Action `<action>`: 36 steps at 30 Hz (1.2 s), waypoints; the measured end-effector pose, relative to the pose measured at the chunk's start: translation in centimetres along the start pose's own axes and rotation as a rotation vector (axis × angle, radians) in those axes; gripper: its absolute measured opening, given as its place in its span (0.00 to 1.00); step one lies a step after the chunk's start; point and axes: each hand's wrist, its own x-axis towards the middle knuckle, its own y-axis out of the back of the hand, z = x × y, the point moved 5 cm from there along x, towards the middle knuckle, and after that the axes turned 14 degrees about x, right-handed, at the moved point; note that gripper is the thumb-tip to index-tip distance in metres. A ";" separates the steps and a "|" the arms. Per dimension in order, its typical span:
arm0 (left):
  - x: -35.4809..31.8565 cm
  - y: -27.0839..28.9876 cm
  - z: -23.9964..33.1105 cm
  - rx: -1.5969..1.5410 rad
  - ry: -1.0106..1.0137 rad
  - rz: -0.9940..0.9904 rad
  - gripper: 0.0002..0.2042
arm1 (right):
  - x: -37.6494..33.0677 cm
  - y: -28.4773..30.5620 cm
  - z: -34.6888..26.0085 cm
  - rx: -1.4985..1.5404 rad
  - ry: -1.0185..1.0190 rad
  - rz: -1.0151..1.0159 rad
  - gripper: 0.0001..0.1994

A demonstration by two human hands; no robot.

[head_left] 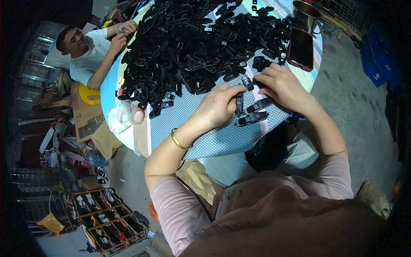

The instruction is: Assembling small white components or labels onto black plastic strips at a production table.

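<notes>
My left hand (217, 108), with a gold bangle at the wrist, has its index finger and thumb closed at a small black plastic part (247, 83). Close by on the right, my right hand (280, 85) is curled with its fingers bent together; whatever lies in them is hidden. Below the hands, long black plastic clip-like pieces (251, 119) lie side by side on the patterned tablecloth (209, 139). A large heap of similar black parts (180, 51) covers the far side of the table.
A phone (301, 48) and a metal cup (305, 16) stand at the far right edge. On the left edge lies a clear plastic bag (123, 112). Another person (87, 53) sits at the left with hands by the heap. A shoe rack (107, 218) stands lower left.
</notes>
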 end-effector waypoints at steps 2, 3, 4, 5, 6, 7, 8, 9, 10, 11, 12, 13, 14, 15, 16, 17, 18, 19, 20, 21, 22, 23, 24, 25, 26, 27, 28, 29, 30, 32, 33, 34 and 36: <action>0.1 0.2 0.0 0.091 0.059 -0.073 0.15 | -0.6 0.1 -0.2 0.040 -0.031 -0.040 0.16; 0.0 0.4 0.0 0.091 0.059 -0.074 0.15 | -0.7 0.1 -0.6 0.080 -0.021 -0.078 0.15; 0.0 0.8 0.3 0.120 -0.026 -0.026 0.15 | -0.8 0.1 -1.0 0.121 -0.010 -0.114 0.15; 0.0 1.3 0.6 0.150 -0.110 0.023 0.14 | -1.0 0.0 -1.1 0.164 -0.039 -0.158 0.15; -0.1 1.6 0.3 0.150 -0.108 0.022 0.14 | -1.1 0.2 -1.6 0.167 -0.039 -0.159 0.15; 0.0 1.7 -0.1 0.138 -0.116 -0.047 0.13 | -1.2 0.3 -2.1 0.148 -0.068 -0.168 0.14; 0.0 1.8 -0.4 0.127 -0.124 -0.115 0.13 | -1.3 0.3 -2.3 0.129 -0.096 -0.178 0.12; 0.2 2.0 -0.4 0.138 -0.140 -0.123 0.12 | -1.4 0.2 -2.1 0.128 -0.099 -0.178 0.12; 0.4 2.1 -0.7 0.136 -0.142 -0.124 0.12 | -1.4 0.2 -1.8 0.061 -0.075 -0.142 0.14; 0.5 2.1 -1.3 0.130 -0.107 -0.122 0.12 | -1.5 0.3 -1.6 -0.006 -0.051 -0.106 0.15; 0.6 2.1 -1.8 0.128 -0.068 -0.119 0.12 | -1.6 0.3 -1.4 -0.005 -0.049 -0.106 0.15; 0.5 2.3 -2.1 0.136 -0.050 -0.070 0.12 | -1.6 0.3 -1.5 0.041 0.008 -0.104 0.15; 0.5 2.2 -2.2 0.139 -0.048 -0.069 0.12 | -1.6 0.3 -1.7 0.088 0.065 -0.102 0.14; 0.5 2.0 -2.3 0.108 0.000 -0.032 0.11 | -1.6 0.5 -1.8 0.089 0.065 -0.103 0.14; 0.5 1.9 -2.3 0.077 0.048 0.004 0.10 | -1.5 0.9 -2.0 0.114 0.074 -0.099 0.14; 0.4 1.7 -1.9 0.069 0.042 0.028 0.10 | -1.4 1.1 -2.2 0.140 0.083 -0.095 0.13; 0.5 1.3 -1.5 0.068 0.039 0.027 0.10 | -1.4 1.0 -2.0 0.139 0.080 -0.094 0.13; 0.5 0.9 -1.0 0.119 0.007 0.031 0.10 | -1.4 0.8 -1.5 0.143 0.018 -0.119 0.13; 0.4 0.6 -0.6 0.170 -0.026 0.036 0.11 | -1.3 0.7 -0.9 0.147 -0.044 -0.144 0.12; 0.2 0.9 -0.1 0.172 -0.045 0.077 0.11 | -1.3 0.8 -0.9 0.138 -0.035 -0.136 0.12; 0.1 0.8 0.0 0.173 -0.043 0.077 0.11 | -1.2 1.1 -0.9 0.139 -0.034 -0.137 0.12; 0.1 0.5 0.0 0.099 -0.028 0.060 0.10 | -1.2 1.8 -0.9 0.091 -0.036 -0.068 0.12; 0.0 0.3 0.0 0.025 -0.012 0.046 0.09 | -1.2 2.5 -0.9 0.043 -0.036 -0.001 0.12; 0.0 0.2 0.1 0.039 -0.031 0.070 0.10 | -1.2 3.0 -0.5 0.082 -0.071 0.048 0.12; 0.0 0.1 0.2 0.039 -0.029 0.073 0.10 | -1.0 2.8 -0.4 0.083 -0.068 0.045 0.12; 0.1 -0.1 0.3 0.002 -0.031 0.079 0.10 | -0.8 2.3 -0.7 0.195 0.003 0.070 0.12; 0.1 -0.2 0.4 -0.035 -0.034 0.085 0.10 | -0.6 1.9 -0.9 0.308 0.075 0.095 0.12; 0.1 -0.3 0.4 -0.036 -0.034 0.086 0.10 | -0.7 0.9 -1.2 0.263 0.030 0.016 0.12; 0.0 -0.3 0.3 -0.055 0.001 0.091 0.11 | -0.7 0.1 -1.4 0.236 -0.031 -0.012 0.12; -0.1 -0.2 0.0 -0.074 0.037 0.096 0.11 | -0.4 0.1 -1.7 0.194 0.016 -0.007 0.12; 0.0 -0.2 0.0 -0.057 0.056 0.071 0.11 | -0.3 0.3 -1.8 0.195 0.020 -0.009 0.12; 0.0 -0.2 -0.1 -0.041 0.074 0.046 0.11 | -0.4 0.6 -1.9 0.164 -0.004 -0.033 0.13; 0.0 -0.2 -0.3 -0.027 0.068 0.047 0.11 | -0.5 1.0 -1.9 0.134 -0.027 -0.056 0.13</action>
